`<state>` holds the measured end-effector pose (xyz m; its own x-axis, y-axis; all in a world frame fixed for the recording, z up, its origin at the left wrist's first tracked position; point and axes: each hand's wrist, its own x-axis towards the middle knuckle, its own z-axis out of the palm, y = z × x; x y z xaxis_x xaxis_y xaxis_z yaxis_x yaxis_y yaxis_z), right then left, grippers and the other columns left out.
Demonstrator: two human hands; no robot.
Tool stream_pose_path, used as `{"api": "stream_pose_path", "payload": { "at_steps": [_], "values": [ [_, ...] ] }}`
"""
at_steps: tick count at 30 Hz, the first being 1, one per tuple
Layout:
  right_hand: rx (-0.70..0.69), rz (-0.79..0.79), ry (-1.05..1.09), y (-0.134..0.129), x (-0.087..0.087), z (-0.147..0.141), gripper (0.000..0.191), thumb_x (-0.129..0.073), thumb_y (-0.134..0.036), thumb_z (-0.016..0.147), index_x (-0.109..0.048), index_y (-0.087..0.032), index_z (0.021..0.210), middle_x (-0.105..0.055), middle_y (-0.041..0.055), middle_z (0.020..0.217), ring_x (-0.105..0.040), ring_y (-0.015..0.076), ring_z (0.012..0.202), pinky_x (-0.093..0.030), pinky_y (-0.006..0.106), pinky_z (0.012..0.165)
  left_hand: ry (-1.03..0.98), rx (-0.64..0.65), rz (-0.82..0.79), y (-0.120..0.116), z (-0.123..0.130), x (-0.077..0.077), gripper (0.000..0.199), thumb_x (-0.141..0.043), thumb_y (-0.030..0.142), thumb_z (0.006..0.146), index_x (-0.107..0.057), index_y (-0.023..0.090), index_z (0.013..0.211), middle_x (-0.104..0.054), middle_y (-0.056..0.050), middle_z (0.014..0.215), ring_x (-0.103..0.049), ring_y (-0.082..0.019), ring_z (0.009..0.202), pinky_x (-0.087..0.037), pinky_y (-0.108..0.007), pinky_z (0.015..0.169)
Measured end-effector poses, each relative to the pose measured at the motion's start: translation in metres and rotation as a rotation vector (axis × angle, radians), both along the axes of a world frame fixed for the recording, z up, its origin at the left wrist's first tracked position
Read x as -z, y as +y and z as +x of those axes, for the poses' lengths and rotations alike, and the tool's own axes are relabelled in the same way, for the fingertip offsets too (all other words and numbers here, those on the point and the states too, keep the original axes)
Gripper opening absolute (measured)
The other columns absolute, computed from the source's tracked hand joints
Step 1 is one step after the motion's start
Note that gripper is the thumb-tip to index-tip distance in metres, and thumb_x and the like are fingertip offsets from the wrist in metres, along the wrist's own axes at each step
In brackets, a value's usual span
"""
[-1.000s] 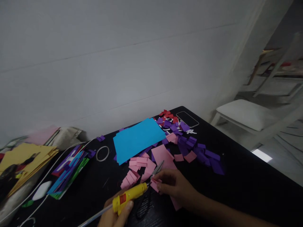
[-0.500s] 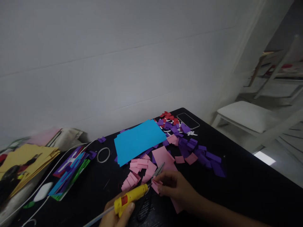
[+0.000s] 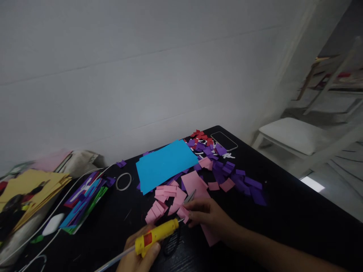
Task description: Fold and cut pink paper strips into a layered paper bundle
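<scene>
My left hand (image 3: 139, 254) is wrapped round a yellow glue gun (image 3: 157, 235) with a clear stick out of its back. The gun's tip points at a small folded pink paper piece (image 3: 183, 214), pinched between the fingers of my right hand (image 3: 208, 216). Under and behind that hand are scissors (image 3: 189, 198), partly hidden, and a long pink paper strip (image 3: 194, 182). More small pink pieces (image 3: 156, 211) lie to the left of the scissors. Behind them rests a stack of blue sheets (image 3: 166, 164).
Purple pieces (image 3: 253, 189), red pieces (image 3: 199, 135) and a phone-shaped outline (image 3: 224, 142) are at the back right. A ring (image 3: 123, 181), coloured paper strips (image 3: 85, 204), white cables and yellow envelopes (image 3: 31, 189) are on the left. A white chair (image 3: 292, 134) stands beyond the table.
The pink piece between my right fingers is turned and now shows more of its face, with the glue gun's tip just below it. The whole view has shifted slightly.
</scene>
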<state>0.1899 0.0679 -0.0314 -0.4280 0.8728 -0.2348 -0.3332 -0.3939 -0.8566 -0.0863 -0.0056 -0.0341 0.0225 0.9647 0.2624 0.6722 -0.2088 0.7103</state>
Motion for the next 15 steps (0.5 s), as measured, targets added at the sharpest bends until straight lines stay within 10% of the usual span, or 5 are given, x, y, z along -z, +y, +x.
{"api": "stream_pose_path", "payload": {
  "at_steps": [15],
  "values": [
    [-0.025, -0.002, -0.022, -0.008, -0.015, 0.003, 0.040, -0.095, -0.042, 0.064, -0.084, -0.021, 0.097, -0.078, 0.0041, 0.091, -0.069, 0.0120, 0.071, -0.058, 0.028, 0.075, 0.031, 0.311, -0.105, 0.013, 0.011, -0.025, 0.027, -0.056, 0.035, 0.098, -0.077, 0.019, 0.102, -0.074, -0.004, 0.077, -0.067, -0.017, 0.062, -0.059, -0.025, 0.061]
  ]
}}
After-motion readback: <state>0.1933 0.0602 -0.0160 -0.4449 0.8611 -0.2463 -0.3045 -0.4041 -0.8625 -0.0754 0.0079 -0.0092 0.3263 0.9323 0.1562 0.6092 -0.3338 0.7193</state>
